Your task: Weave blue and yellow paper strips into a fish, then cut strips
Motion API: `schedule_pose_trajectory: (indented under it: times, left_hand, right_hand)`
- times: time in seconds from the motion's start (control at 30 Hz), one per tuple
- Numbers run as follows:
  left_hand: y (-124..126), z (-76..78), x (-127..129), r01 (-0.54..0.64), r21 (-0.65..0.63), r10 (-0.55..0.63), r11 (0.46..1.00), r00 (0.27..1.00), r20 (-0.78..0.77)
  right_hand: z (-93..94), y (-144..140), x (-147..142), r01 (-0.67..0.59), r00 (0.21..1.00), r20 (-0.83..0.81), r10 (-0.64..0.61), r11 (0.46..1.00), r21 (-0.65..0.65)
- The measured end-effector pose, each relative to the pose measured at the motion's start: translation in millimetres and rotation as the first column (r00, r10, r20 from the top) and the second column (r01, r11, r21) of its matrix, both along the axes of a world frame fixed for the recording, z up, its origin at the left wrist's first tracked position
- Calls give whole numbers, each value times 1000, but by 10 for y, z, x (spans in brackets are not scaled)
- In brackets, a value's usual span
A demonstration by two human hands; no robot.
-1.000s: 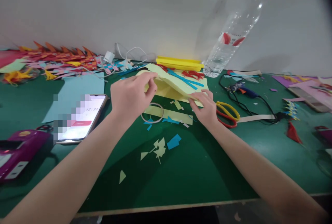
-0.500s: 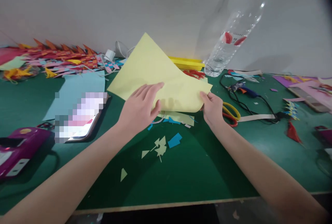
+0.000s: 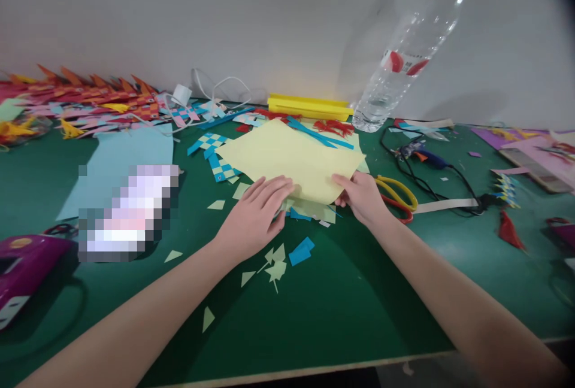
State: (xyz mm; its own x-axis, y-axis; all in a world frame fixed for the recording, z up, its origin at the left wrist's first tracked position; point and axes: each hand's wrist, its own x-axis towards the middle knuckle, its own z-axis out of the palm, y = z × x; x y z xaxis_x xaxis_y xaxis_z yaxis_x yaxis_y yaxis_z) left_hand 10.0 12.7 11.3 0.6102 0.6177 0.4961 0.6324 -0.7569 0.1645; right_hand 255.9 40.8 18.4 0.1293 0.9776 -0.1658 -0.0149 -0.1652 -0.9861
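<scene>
A pale yellow sheet of paper is held low over the desk, its near edge bent and one corner pointing away from me. My right hand pinches the paper's near right edge, thumb on top and fingers curled beneath. Along the near left edge lies my left hand, its fingers stretched out on the sheet and the thumb apart from them. Blue paper strips show just past the sheet's far right side. Blue-and-white checked woven paper pieces lie to its left. More pale paper is partly hidden underneath.
Scissors with yellow and red handles lie right of my right hand. A tilted plastic bottle and a yellow tray-like piece are at the wall. A pixelated phone is on the left. Paper scraps lie in front.
The sheet has come down from a raised, upright tilt to nearly flat, uncovering the checked pieces and blue strips behind it. My left hand has shifted slightly nearer; the right keeps its pinch.
</scene>
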Motion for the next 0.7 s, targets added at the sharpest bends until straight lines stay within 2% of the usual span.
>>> schedule_pose_trajectory:
  times: [0.23,0.4,0.47,0.53,0.63,0.7]
  left_hand:
    - [72,26,-172,-93,44,90,995,994,69]
    - [113,41,-225,-52,60,44,997,992,115]
    - [130,43,-244,-18,61,10,998,991,130]
    - [143,37,-257,20,53,-27,998,991,130]
    - [143,24,-253,81,36,-84,996,992,96]
    - [131,20,-240,101,36,-103,994,992,73]
  right_hand:
    - [243,-90,49,4,982,-188,-30,990,-138]
    - [273,-325,67,-80,985,-163,51,982,-173]
    - [226,-384,88,-127,990,42,135,981,-149]
    - [172,-412,109,-138,926,339,163,986,-96]
    - [106,-439,106,-106,682,731,13,991,81]
    - [82,-468,73,-228,574,815,-75,942,247]
